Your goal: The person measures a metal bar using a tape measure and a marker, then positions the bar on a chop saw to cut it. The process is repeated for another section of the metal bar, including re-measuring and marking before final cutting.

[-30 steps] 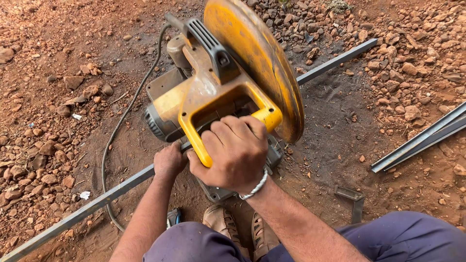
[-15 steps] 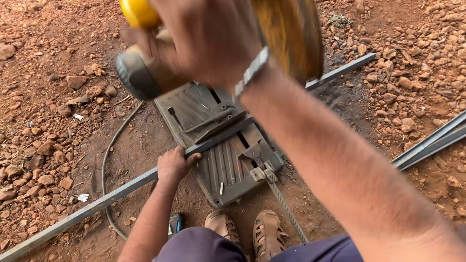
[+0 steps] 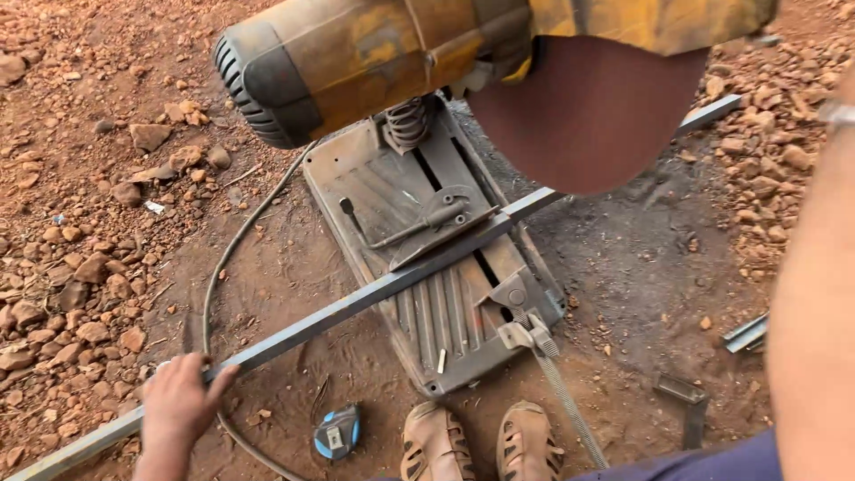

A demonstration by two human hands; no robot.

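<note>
Bare red dirt ground (image 3: 267,285) strewn with stones (image 3: 80,276) at nine and two o'clock. On it sit the chop saw's steel base (image 3: 427,258) at centre, a black cable (image 3: 218,267), a blue tape measure (image 3: 337,434) at six o'clock, and metal offcuts (image 3: 746,334) at four.

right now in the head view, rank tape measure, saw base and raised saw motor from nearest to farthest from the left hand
From the left hand, which grips the long steel bar:
1. Tape measure, on the ground just to its right.
2. Saw base, further right, under the bar.
3. Raised saw motor, at the top.
</note>
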